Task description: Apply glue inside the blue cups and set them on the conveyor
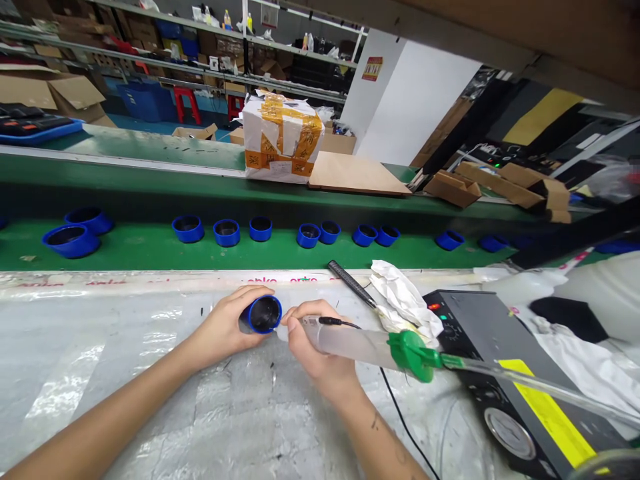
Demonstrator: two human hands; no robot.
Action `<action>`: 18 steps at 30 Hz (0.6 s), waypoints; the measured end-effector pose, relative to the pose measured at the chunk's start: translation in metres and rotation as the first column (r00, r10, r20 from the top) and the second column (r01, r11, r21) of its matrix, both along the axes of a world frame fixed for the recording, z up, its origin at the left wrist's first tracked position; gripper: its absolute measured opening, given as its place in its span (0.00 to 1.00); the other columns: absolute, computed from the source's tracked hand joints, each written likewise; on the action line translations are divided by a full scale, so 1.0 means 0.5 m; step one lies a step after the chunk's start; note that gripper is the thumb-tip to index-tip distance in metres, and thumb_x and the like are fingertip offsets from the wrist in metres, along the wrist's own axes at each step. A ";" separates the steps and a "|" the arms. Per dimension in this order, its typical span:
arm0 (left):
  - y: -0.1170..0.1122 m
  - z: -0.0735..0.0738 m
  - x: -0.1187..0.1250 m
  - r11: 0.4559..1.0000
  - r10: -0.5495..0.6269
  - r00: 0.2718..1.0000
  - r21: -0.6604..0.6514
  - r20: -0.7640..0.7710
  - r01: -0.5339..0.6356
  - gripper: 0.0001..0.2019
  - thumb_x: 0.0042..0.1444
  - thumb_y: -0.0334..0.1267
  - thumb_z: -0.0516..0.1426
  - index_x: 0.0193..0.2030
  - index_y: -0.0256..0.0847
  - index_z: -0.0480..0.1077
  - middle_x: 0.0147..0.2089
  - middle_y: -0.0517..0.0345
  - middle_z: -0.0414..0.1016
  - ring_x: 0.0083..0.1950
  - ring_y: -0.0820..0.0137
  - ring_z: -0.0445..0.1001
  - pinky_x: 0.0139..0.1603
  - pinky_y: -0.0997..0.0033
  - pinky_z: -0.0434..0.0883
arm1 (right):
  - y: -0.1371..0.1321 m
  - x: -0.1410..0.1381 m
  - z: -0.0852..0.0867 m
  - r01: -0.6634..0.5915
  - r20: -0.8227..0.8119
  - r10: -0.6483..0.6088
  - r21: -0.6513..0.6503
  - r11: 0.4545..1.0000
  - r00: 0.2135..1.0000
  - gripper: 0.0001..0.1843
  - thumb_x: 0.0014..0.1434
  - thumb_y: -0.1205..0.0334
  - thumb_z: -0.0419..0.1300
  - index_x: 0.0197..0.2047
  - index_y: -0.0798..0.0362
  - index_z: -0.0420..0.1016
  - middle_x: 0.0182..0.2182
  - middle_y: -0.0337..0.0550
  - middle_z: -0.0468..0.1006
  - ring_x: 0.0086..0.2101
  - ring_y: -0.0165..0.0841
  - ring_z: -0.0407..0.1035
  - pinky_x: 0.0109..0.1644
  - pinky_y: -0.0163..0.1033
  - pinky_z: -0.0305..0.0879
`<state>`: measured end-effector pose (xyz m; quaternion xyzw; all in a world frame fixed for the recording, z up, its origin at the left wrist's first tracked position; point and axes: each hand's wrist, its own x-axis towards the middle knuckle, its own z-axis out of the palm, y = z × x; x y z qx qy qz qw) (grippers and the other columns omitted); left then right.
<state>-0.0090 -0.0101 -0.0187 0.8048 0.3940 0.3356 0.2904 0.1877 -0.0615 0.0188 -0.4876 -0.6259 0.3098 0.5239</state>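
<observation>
My left hand is wrapped round a blue ring-shaped cap, its dark opening turned toward me. My right hand grips a clear dispensing syringe with a green end cap; its tip points at the cap's rim. A clear hose and a thin black cable run from the syringe toward the right. Both hands hover just above a plastic-covered bench.
A black controller box with a yellow label sits at right, beside crumpled white cloth and a black pen-like tool. Several blue caps line the green conveyor. A taped parcel and cardboard sheet lie behind.
</observation>
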 end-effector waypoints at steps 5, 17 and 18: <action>-0.001 0.000 -0.002 1.000 -0.003 1.000 -0.012 0.002 0.003 0.23 0.53 0.35 0.67 0.57 0.44 0.70 0.58 0.50 0.77 0.59 0.56 0.77 0.62 0.56 0.75 | -0.001 -0.006 -0.003 -0.034 -0.063 0.033 -0.003 0.999 0.997 0.02 0.59 0.64 0.64 0.33 0.49 0.76 0.29 0.40 0.84 0.34 0.36 0.81 0.38 0.37 0.74; -0.004 0.006 -0.002 0.999 -0.022 1.000 -0.027 -0.010 0.022 0.28 0.49 0.27 0.63 0.59 0.45 0.69 0.60 0.49 0.76 0.62 0.55 0.76 0.64 0.53 0.74 | 0.002 -0.026 -0.003 -0.036 -0.063 0.038 0.031 0.999 0.997 0.01 0.59 0.62 0.64 0.35 0.48 0.75 0.31 0.40 0.85 0.32 0.37 0.81 0.40 0.41 0.76; -0.004 0.006 -0.002 0.999 -0.023 1.000 -0.026 -0.009 0.023 0.28 0.50 0.27 0.63 0.59 0.45 0.69 0.61 0.49 0.76 0.62 0.55 0.76 0.64 0.53 0.74 | 0.002 -0.028 -0.002 -0.030 -0.063 0.032 0.037 0.999 0.997 0.01 0.59 0.63 0.63 0.35 0.48 0.75 0.31 0.40 0.85 0.32 0.37 0.81 0.40 0.41 0.75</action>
